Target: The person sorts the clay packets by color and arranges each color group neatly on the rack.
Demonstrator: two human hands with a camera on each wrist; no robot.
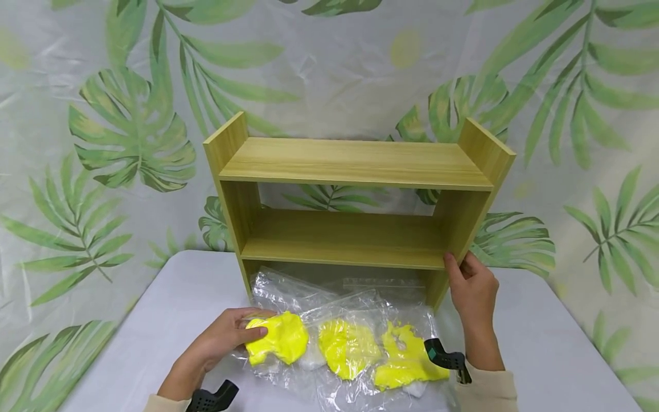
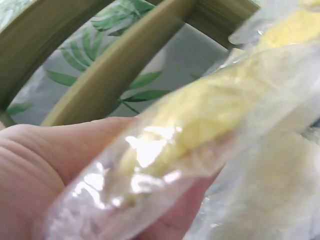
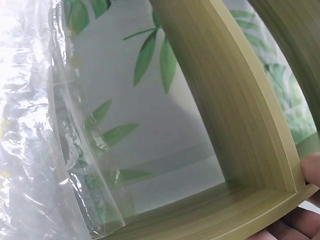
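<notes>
My left hand (image 1: 221, 337) grips a clear plastic bag (image 2: 90, 200) with a flattened yellow clay-like lump (image 1: 283, 337) in it; the thumb lies over the near edge. Beside it are two more yellow lumps in clear bags, one in the middle (image 1: 347, 346) and a ragged one (image 1: 412, 369) on the right. With my right hand (image 1: 472, 289) I pinch the right side panel of a small wooden shelf (image 1: 345, 166), level with its middle board. The right wrist view shows the thumb (image 3: 311, 167) at the panel's edge and the fingers outside it.
The shelf stands upright on a white-covered table (image 1: 154, 320). The bags lie in front of its lowest opening and hide part of it. Behind hangs a leaf-patterned cloth (image 1: 334, 74). A black camera mount (image 1: 213, 397) sits at the left wrist, another (image 1: 448, 360) at the right.
</notes>
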